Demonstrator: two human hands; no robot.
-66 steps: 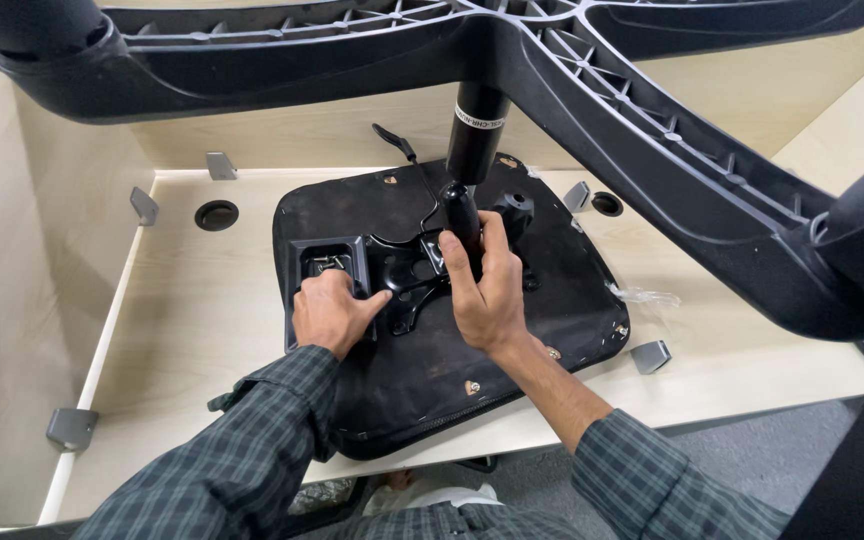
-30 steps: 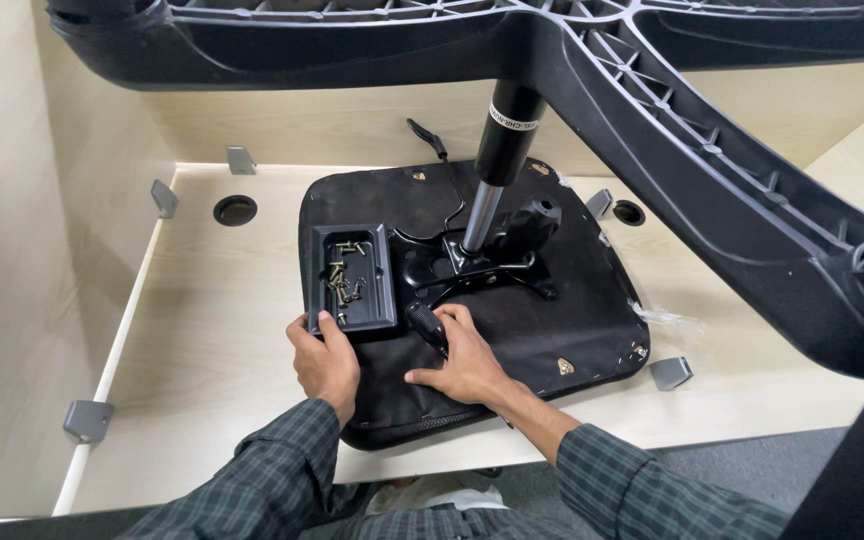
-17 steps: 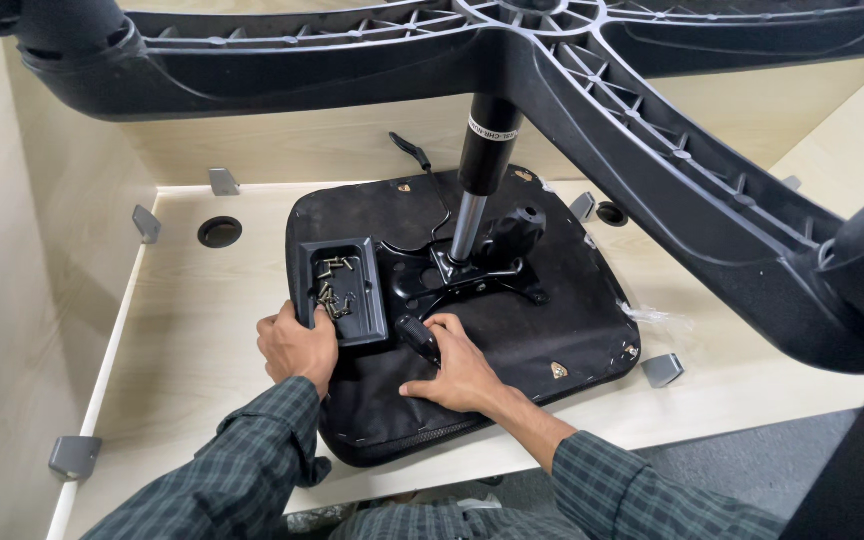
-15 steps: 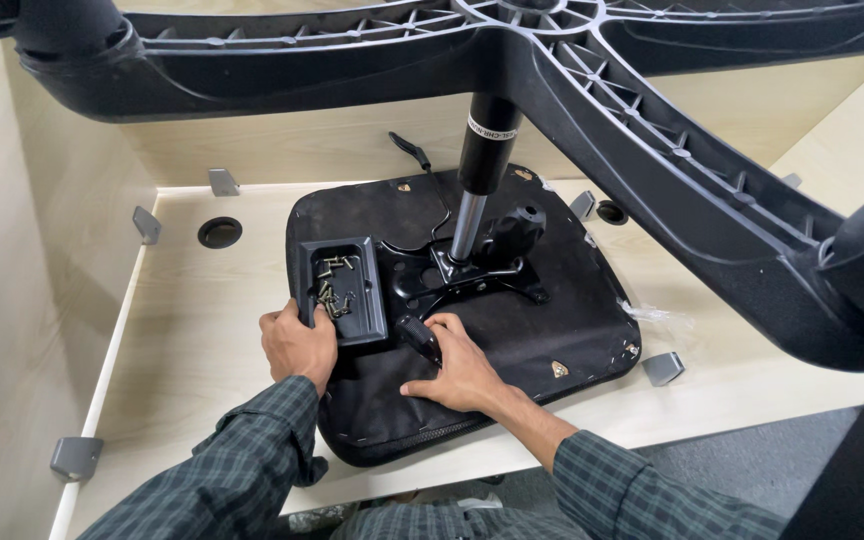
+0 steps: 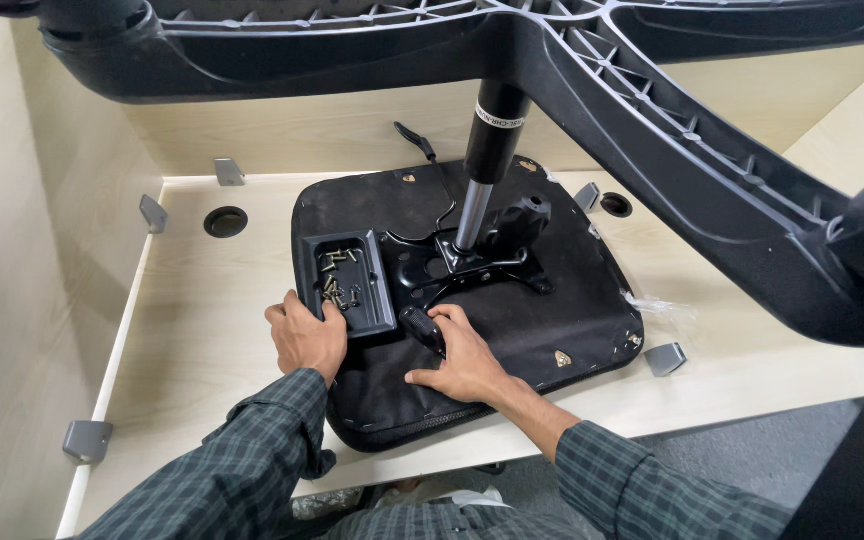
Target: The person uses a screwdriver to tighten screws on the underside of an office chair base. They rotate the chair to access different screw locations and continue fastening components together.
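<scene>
A black chair seat (image 5: 512, 330) lies upside down on the pale wooden bench (image 5: 202, 350), its metal mechanism (image 5: 472, 262) and gas column (image 5: 487, 150) pointing up into the star base (image 5: 592, 70) overhead. The right hand (image 5: 462, 355) rests on the seat, fingers loosely curled over a black lever knob (image 5: 422, 327). The left hand (image 5: 304, 335) grasps the near corner of a small black tray (image 5: 344, 282) holding screws (image 5: 337, 285), which sits on the seat's left side.
</scene>
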